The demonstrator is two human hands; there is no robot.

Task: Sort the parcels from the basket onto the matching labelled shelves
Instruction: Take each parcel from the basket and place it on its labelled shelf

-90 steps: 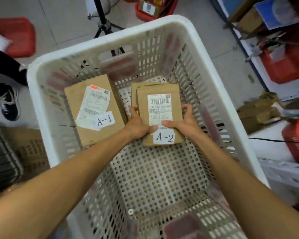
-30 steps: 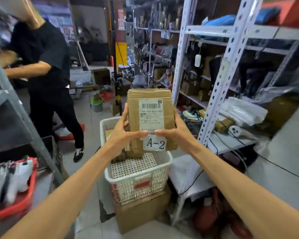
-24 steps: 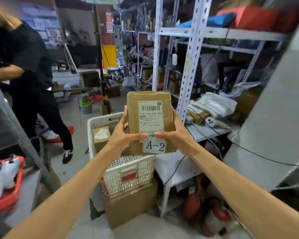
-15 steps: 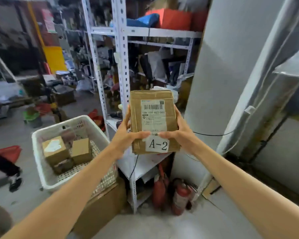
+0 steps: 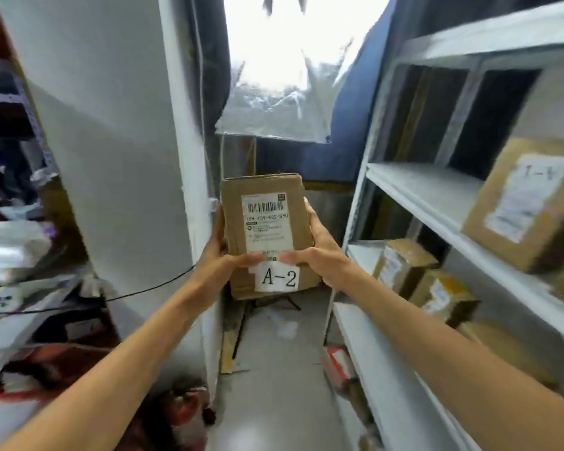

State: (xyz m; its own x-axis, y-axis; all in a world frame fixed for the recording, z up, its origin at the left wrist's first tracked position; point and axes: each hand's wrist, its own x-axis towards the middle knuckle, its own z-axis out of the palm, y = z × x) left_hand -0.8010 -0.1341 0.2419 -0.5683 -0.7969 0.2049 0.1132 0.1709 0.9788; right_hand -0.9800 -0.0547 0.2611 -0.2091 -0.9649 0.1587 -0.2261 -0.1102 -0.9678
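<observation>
Narrow aisle ahead, with a white plastered pillar [image 5: 111, 125] at 10 o'clock, a crinkled silver foil sheet [image 5: 274, 102] at 12 o'clock and a white metal shelving unit [image 5: 417, 187] running from 2 down to 5 o'clock.

At the centre, a brown cardboard parcel [image 5: 264, 236] with a white shipping label and an "A-2" tag is held upright in the air, facing the camera. The left hand [image 5: 220, 255] grips its 9 o'clock edge and the right hand [image 5: 319, 255] its 3 o'clock edge. Both thumbs are pressed on the front, just above the tag. The parcel is clear of every shelf.

On the unit, a large brown cardboard box [image 5: 528, 206] sits on the shelf at 3 o'clock; its tag is too blurred to read surely. Two smaller brown parcels [image 5: 401, 268] stand close together on the shelf below, at 4 o'clock.

My reading is that sorting is partway through. Some parcels are shelved, and this one is out of the basket but not yet placed. No shelf label is legible, and the basket is out of view, so I cannot tell how many parcels remain.
</observation>
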